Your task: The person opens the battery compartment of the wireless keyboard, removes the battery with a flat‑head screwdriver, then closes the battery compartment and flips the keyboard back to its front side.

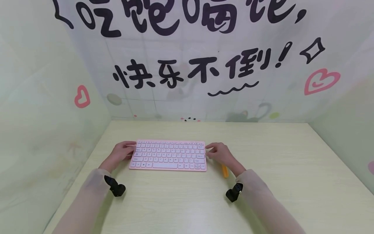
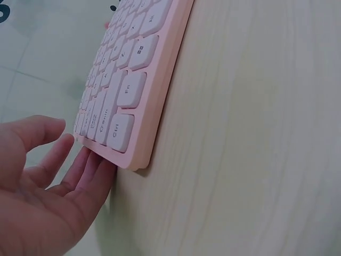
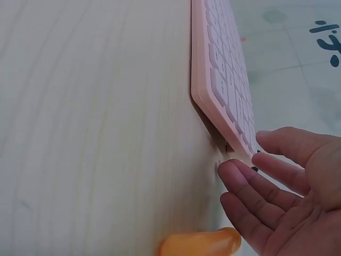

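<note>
A pink keyboard point(image 1: 169, 155) with white keys lies on the table, its space bar toward the person. At its left end is the left hand point(image 1: 122, 152); in the left wrist view the fingertips point(image 2: 101, 168) reach the keyboard's side edge, while the thumb stands off from the keys. The right hand point(image 1: 219, 152) is beside the opposite end. Its fingers point(image 3: 256, 197) are loosely bent and spread, with the thumb and index finger close to the far corner in the right wrist view. Nothing shows pinched between that thumb and the fingers.
An orange object point(image 1: 224, 170) with a rounded end lies by the right wrist, partly hidden under it. Black wrist cameras point(image 1: 116, 187) sit on both sleeves. Pale printed walls point(image 1: 181, 107) border the light wooden table point(image 1: 175, 204) at the back and sides.
</note>
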